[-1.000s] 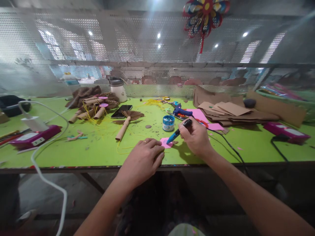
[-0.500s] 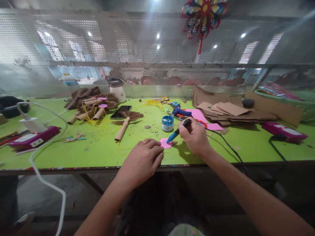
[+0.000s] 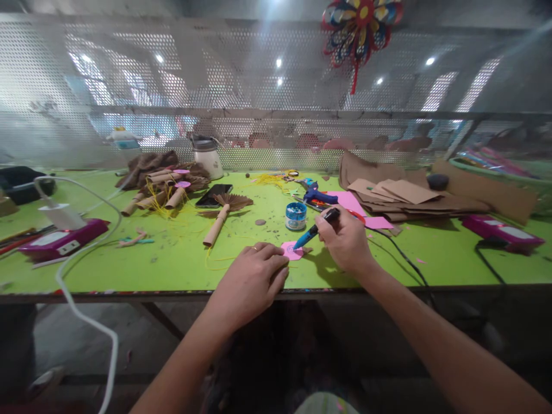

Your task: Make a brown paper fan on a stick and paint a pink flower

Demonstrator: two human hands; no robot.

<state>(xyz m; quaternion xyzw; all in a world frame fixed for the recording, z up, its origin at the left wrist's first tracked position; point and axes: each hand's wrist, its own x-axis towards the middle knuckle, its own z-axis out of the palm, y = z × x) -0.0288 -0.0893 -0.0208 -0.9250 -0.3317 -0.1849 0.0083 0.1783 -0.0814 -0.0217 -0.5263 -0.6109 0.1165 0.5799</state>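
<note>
A small pink paper piece [image 3: 293,250] lies on the green table, with a round dark drawing on it. My left hand [image 3: 254,276] rests flat with its fingertips on the paper's left edge, pressing it down. In my right hand [image 3: 347,241] is a blue marker [image 3: 307,236] with a black end, held tilted, its tip on the drawing. Just behind the paper stands a small blue-and-clear jar [image 3: 295,216]. A brown paper roll with a fanned top [image 3: 217,226] lies left of the hands, a yellow string trailing from it.
A blue glue gun [image 3: 319,195] and pink paper sheets [image 3: 348,202] lie behind my right hand. Brown paper [image 3: 414,202] is stacked at the right. Several paper rolls [image 3: 175,198] and a phone [image 3: 214,195] are at the left. Purple power strips [image 3: 502,232] with cables flank both sides.
The whole view has shifted slightly. The marker tip stays on the pink paper with only a tiny movement, and my left hand keeps its place on the paper's edge.
</note>
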